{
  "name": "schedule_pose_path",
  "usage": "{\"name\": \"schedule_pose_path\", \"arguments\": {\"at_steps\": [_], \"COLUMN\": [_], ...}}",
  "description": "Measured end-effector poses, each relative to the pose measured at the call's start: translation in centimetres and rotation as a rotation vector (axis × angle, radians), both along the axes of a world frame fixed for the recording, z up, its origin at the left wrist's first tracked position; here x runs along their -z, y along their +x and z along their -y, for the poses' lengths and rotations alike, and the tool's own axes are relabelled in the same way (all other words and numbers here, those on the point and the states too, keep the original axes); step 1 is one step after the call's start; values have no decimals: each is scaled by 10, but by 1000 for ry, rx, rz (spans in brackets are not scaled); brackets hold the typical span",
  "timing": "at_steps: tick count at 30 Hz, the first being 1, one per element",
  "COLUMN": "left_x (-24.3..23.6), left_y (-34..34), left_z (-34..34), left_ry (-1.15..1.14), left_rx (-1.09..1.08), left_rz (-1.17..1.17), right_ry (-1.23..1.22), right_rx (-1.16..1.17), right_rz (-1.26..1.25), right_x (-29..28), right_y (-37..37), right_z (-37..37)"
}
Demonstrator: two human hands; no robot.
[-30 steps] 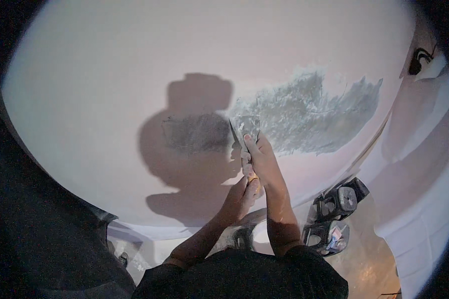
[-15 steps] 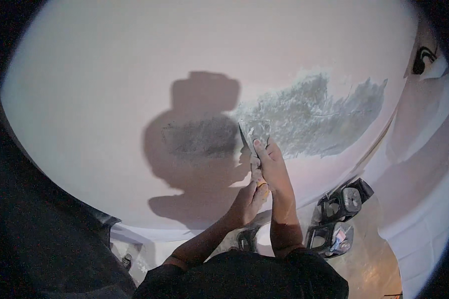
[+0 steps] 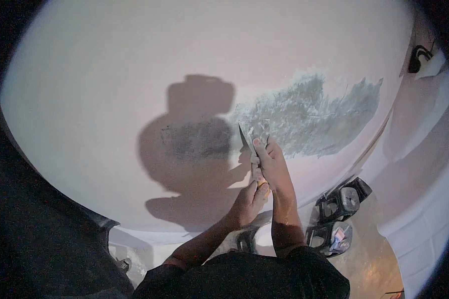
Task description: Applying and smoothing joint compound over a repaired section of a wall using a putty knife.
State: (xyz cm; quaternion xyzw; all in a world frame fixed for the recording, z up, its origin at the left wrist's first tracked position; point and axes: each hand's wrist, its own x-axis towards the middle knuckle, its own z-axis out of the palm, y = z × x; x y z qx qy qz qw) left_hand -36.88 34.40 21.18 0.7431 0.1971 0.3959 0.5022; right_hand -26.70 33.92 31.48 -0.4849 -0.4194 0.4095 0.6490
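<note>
Putty knife [image 3: 254, 137] is sitting near the centre of the frame, its wide blade lying flat against the white wall [image 3: 110, 89] at the left edge of a grey rough patch [image 3: 309, 117]. The right hand [image 3: 272, 164] is pressing on the blade with its fingers stretched along it, and the left hand [image 3: 248, 202] is closing around the handle just below. Both hands are gripping this one tool. A dark shadow [image 3: 194, 144] of the person is falling on the wall at centre left. Two black work lamps [image 3: 336, 217] are standing at the lower right.
</note>
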Motion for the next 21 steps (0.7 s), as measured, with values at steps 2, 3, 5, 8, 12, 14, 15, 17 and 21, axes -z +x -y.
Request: {"name": "schedule_pose_path", "arguments": {"at_steps": [2,3,5,8,12,14,15,17,21], "left_x": [1,-1,-9,-11,-15,-6,-1,-4,-25], "left_y": [0,1,2,5,1,6,7,18,5], "left_z": [1,2,6,11,6,11,11,0,17], "left_ry": [-122,-235,-226,-251,-346,-341,-334,-370,-368], "left_rx": [42,95,45,33,58,68,77,72,53], "left_rz": [15,28,10,12,-74,13,99,104,95], "right_ry": [-7,-7,41,61,-39,-20,-1,92,116], "right_rx": [-29,-48,-10,11,41,25,10,142,55], "right_rz": [13,26,68,80,176,159,141,329,157], "right_x": [0,-1,3,1,8,3,0,23,9], "right_y": [3,5,5,6,10,8,5,23,10], "right_z": [0,1,-5,0,-8,-3,-2,-32,-12]}}
